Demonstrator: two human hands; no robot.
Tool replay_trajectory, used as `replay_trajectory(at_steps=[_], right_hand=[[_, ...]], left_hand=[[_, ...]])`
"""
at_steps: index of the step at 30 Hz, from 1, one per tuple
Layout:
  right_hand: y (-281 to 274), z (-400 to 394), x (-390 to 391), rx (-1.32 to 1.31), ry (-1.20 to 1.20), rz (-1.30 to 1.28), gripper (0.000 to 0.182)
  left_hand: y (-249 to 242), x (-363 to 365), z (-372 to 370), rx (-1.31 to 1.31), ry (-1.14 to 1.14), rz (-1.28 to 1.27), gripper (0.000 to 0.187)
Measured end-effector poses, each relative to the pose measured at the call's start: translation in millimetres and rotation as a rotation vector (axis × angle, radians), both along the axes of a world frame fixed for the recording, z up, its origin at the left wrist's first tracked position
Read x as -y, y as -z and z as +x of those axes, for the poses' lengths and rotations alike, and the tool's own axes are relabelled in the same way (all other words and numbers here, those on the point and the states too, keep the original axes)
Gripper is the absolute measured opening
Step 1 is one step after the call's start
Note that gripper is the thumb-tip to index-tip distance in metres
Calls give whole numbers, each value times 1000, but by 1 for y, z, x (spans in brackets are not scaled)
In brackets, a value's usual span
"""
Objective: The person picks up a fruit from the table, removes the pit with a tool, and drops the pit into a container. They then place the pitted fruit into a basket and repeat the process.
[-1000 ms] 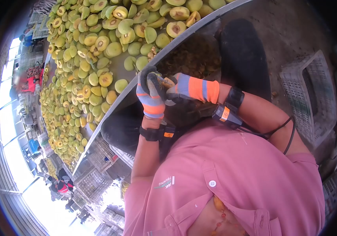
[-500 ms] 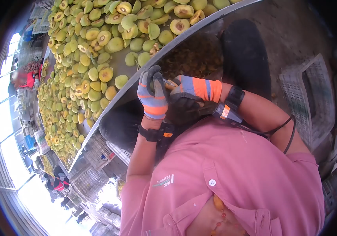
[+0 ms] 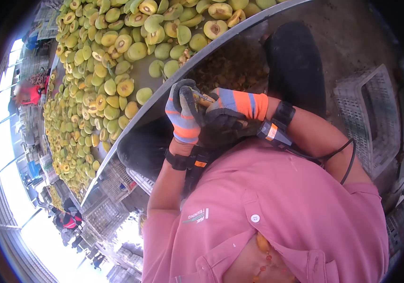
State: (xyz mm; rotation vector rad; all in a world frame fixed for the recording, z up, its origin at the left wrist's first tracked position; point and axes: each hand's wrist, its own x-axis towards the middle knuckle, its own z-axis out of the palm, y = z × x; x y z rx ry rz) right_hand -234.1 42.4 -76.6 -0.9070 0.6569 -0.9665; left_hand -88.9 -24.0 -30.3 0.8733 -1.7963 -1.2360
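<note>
My left hand [image 3: 183, 113], in a grey, orange and blue striped glove with dark fingers, is curled round a piece of fruit. Only a yellow-green edge shows between the fingers, so its shape is hidden. My right hand [image 3: 232, 107], in a matching glove, grips a small pitting tool [image 3: 206, 98] with a metal part and a brownish handle. The tool points at the fruit, and its tip is hidden by the left fingers. Both hands meet just below the rim of a metal table [image 3: 164, 89]. Yellow-green halved peaches [image 3: 125, 88] are heaped on it.
Dark scraps [image 3: 239, 70] lie below the table edge, between my knees. A pale plastic crate [image 3: 367, 118] stands at the right. More crates [image 3: 105, 217] are at the lower left. Other people [image 3: 32, 94] are at the far left.
My left hand has turned slightly at the fingers, and a yellow-green fruit edge now shows. The right hand keeps its grip on the tool, almost unmoved. The view has shifted slightly.
</note>
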Motion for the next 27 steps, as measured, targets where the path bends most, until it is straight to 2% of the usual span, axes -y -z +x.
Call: replay_trajectory(at_steps=[2,6,8,9,10,12,14,15,17,18,20,23,24,26,27], right_hand=[[-4,3,-1,-110,41,102,19],[-6,-3,0,-181,32,-46,18],[0,-6,-1,-210,12,-42,18],[6,-5,0,-279,75,-236,18],[12,-3,2,-348,135,-431,18],[14,-1,1,-356,139,-434,17],[7,-5,-1,-234,34,-49,16],[11,-4,0,-232,58,-189,15],[22,-3,4,-228,102,-472,16],[22,-4,3,-208,88,-345,15],[22,-5,-1,-164,54,-89,15],[34,13,6,-389,132,103,12],[20,11,6,-444,127,119,13],[-24,-2,3,-558,125,148,18],[-12,0,6,-614,158,-43,18]], left_hand=[[5,1,3,87,-7,-8,19],[19,6,8,173,-34,-85,14],[8,10,11,308,52,-354,15],[3,11,11,372,101,-486,15],[7,13,10,341,101,-391,15],[14,18,8,286,92,-203,15],[9,14,1,373,54,-233,15],[6,11,-4,417,34,-246,15],[7,3,-9,213,-28,-44,14],[8,1,-12,109,-59,55,14],[21,3,-5,103,-44,0,14],[22,3,-2,107,-40,-69,13],[20,3,-3,107,-42,-90,13],[12,5,-11,84,-89,54,15],[10,5,-17,71,-110,124,16]])
